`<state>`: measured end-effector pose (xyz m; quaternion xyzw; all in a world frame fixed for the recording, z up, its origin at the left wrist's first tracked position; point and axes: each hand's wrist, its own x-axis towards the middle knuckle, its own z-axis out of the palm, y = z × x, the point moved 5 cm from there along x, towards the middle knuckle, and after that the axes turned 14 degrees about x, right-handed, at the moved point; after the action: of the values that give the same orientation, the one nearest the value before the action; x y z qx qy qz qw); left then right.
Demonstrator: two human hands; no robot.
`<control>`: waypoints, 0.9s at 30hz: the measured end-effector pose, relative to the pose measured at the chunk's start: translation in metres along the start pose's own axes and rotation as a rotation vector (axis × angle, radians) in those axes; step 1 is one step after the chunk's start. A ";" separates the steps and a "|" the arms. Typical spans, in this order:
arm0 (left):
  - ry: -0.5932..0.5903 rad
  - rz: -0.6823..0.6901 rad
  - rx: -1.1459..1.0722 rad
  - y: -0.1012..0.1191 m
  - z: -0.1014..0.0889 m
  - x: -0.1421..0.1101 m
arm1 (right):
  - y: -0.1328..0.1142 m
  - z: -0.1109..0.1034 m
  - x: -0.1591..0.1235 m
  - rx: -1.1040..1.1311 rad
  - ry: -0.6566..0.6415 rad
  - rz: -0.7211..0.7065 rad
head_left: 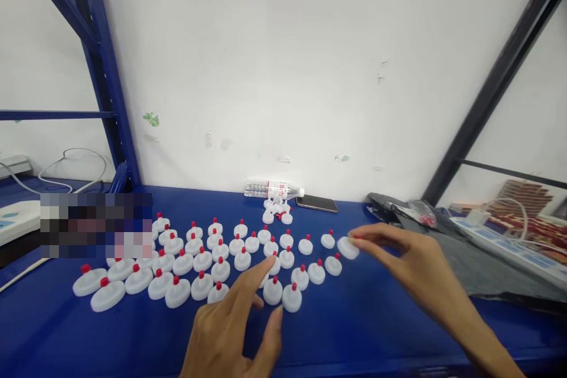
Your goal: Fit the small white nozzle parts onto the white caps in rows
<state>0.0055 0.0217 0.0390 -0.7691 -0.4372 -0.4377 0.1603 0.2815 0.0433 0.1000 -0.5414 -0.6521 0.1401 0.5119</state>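
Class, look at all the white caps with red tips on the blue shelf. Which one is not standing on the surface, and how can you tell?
The cap at the far right end, pinched in the right hand's fingertips. It is tilted in the fingers, while the others sit flat with red tips up.

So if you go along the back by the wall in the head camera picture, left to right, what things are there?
White cable → blue shelf post → water bottle lying on its side → phone → black plastic bag → white power strip.

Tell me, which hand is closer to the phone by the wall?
Right. The right hand is just in front of the phone, a little rightward; the left hand is farther back, by the near white caps.
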 end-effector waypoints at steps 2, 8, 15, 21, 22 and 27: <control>0.002 0.003 0.007 0.000 0.001 0.000 | 0.029 -0.010 0.004 -0.059 -0.007 0.090; 0.007 0.004 0.021 -0.003 0.003 0.000 | 0.087 0.013 0.004 -0.018 -0.244 0.183; 0.005 0.006 0.015 -0.002 0.004 0.001 | 0.059 -0.009 0.035 -0.137 -0.162 0.089; 0.017 0.009 0.009 -0.003 0.005 0.002 | 0.023 0.071 0.088 -0.233 -0.388 -0.172; 0.015 0.012 0.008 -0.004 0.005 0.002 | 0.021 0.087 0.094 -0.290 -0.409 -0.213; 0.024 0.034 0.001 -0.004 0.003 0.001 | 0.027 0.126 0.109 -0.328 -0.431 -0.266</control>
<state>0.0046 0.0267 0.0377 -0.7712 -0.4221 -0.4439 0.1732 0.2055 0.1926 0.0816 -0.4843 -0.8250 0.0763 0.2812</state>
